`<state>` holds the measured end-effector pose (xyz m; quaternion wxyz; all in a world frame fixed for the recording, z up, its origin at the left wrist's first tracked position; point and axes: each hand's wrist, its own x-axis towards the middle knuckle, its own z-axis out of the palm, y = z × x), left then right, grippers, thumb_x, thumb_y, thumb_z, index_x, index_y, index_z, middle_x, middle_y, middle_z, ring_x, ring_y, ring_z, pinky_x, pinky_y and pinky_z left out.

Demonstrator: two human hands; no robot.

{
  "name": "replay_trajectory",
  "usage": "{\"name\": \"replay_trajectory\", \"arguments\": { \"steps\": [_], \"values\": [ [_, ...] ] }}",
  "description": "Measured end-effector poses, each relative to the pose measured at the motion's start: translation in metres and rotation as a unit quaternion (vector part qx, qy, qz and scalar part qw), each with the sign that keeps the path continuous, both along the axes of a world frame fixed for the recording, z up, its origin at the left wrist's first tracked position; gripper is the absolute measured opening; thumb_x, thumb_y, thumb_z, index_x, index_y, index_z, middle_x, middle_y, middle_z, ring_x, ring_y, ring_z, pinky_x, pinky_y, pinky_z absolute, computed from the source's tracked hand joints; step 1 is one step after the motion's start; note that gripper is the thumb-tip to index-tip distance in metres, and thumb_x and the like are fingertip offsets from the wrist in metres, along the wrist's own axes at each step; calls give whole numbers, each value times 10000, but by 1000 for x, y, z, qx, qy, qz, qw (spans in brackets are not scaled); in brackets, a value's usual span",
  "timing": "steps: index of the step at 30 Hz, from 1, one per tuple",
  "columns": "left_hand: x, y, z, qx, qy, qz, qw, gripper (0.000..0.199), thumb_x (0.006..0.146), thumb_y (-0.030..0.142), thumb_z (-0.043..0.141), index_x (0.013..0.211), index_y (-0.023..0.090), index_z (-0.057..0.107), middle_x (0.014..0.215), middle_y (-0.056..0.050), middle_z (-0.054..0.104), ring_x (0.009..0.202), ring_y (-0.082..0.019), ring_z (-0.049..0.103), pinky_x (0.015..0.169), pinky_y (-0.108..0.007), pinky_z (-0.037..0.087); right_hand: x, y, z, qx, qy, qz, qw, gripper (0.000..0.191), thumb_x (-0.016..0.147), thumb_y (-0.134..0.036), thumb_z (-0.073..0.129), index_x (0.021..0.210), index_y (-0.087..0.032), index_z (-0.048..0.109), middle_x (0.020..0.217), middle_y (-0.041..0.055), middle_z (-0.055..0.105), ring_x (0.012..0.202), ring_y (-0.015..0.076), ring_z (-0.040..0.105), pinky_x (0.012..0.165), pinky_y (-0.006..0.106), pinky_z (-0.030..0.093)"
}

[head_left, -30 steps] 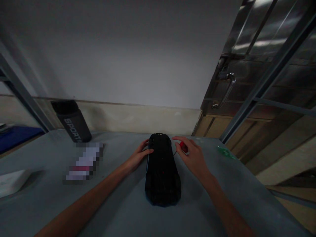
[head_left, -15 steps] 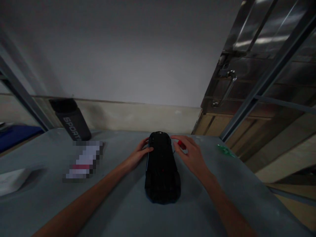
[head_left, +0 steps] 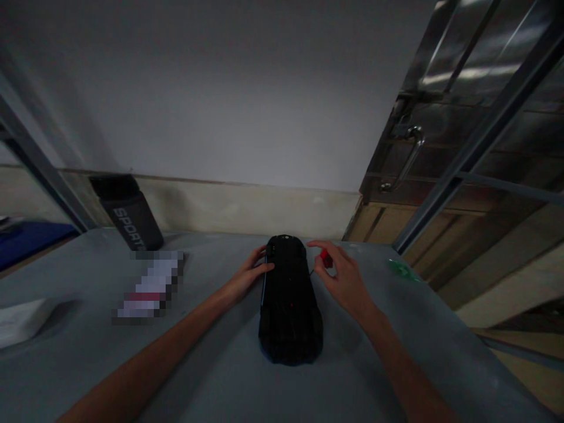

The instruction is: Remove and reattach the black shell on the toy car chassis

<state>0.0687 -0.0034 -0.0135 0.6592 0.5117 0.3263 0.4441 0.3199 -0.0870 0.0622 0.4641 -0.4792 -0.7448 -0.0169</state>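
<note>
An upside-down toy car [head_left: 291, 294] lies on the grey table, its black underside and wheels facing up and a little blue showing along its edge. Against its left side, near the far end, my left hand [head_left: 252, 271] is closed on it, thumb over the underside. My right hand [head_left: 341, 273], just right of the car, pinches a small red-handled screwdriver [head_left: 325, 257] between thumb and fingers. Its thin dark shaft points toward the car's right side; where the tip rests I cannot make out.
A black bottle marked SPORT [head_left: 132, 217] stands back left by the wall. Near it lies a blurred-out flat item [head_left: 150, 288], and a white object [head_left: 24, 323] sits at the left edge. Green crumpled plastic [head_left: 403, 269] lies at right, beside metal frame posts [head_left: 440, 197].
My right hand and the red handle have shifted slightly right, with the fingers turned a little. My left hand and the toy car stay where they were.
</note>
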Motion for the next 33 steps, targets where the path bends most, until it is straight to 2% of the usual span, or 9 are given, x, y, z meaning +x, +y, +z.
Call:
{"name": "replay_trajectory", "arguments": {
  "steps": [2,6,11,16,20,24,27,30,33],
  "values": [
    [0,0,0,-2,0,0,1000,747,777,405,940,1471,280,693,1661,-122,626,1576,-415,540,1342,-573,360,0,-1,1,1,-8,10,1000,350,1033,-218,548,1287,-250,786,862,22,708,778,209,674,787,341,550],
    [0,0,0,-6,2,6,1000,714,792,388,931,1461,288,706,1653,-117,635,1577,-407,540,1333,-549,364,-2,0,1,-10,8,-16,1000,264,1080,-303,574,1202,-266,805,765,-2,670,720,201,652,753,329,542],
    [-1,-2,2,-4,8,0,1000,709,806,401,928,1465,286,695,1652,-116,630,1579,-396,536,1331,-546,368,-2,0,1,-13,5,-8,1000,339,1021,-246,552,1268,-253,784,774,-3,674,712,197,641,729,319,528],
    [-1,-2,3,1,4,0,1000,709,817,401,922,1477,281,692,1662,-130,625,1579,-401,536,1347,-559,354,-2,-1,1,-35,29,-33,998,250,1074,-347,579,1176,-273,795,692,-32,613,649,182,609,677,306,501],
    [-1,-1,1,4,10,10,1000,651,796,391,931,1415,321,741,1615,-93,676,1573,-417,554,1326,-569,384,-2,-2,2,-37,20,-12,999,312,1029,-267,558,1239,-270,789,748,-12,661,678,192,637,674,310,517],
    [-2,0,-1,16,10,7,1000,596,818,386,910,1394,347,766,1581,-75,709,1551,-413,583,1288,-548,425,-2,-3,4,-22,26,-25,999,258,1070,-327,574,1110,-276,824,711,-5,658,664,196,634,686,323,525],
    [-2,0,-1,19,10,2,1000,647,824,406,918,1439,316,740,1623,-101,673,1568,-408,561,1322,-561,389,-3,-2,4,-16,36,-28,999,256,1060,-320,593,1135,-266,832,697,-12,648,636,189,613,681,318,526],
    [-1,-1,-1,3,6,0,1000,730,800,430,945,1475,298,701,1678,-122,620,1585,-414,533,1353,-585,347,-3,-2,4,-7,23,-13,1000,332,1024,-261,566,1230,-252,827,788,10,701,684,194,637,712,326,534],
    [-1,-1,-1,-6,5,-4,1000,765,807,435,941,1508,287,670,1710,-130,584,1610,-410,502,1371,-585,316,-2,-1,3,-13,28,-32,999,295,1051,-310,583,1186,-261,840,733,-4,665,677,196,633,716,330,522]
  ]
}}
